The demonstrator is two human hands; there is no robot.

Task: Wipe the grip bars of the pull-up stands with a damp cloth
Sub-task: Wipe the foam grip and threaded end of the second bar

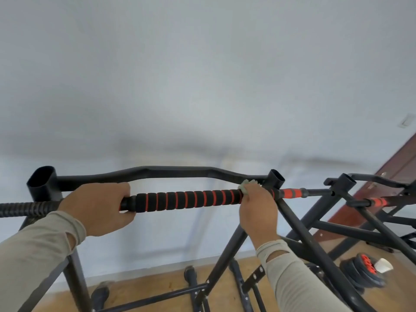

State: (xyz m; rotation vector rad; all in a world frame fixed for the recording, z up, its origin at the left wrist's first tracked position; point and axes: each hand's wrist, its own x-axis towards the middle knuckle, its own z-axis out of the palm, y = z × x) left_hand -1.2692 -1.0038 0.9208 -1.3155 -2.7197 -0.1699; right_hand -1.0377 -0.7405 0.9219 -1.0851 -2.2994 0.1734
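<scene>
Left hand: curled round the left end of the grip bar, centre frame. Right hand: clamped on the bar's right end, pale green cloth bunched under its fingers. Bar: black foam, orange rings, horizontal. Second stand: right of frame. Weight plates: floor, lower right.

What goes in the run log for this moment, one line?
left hand: grips foam grip bar | right hand: holds cloth against bar's right end | stage: wiping
</scene>
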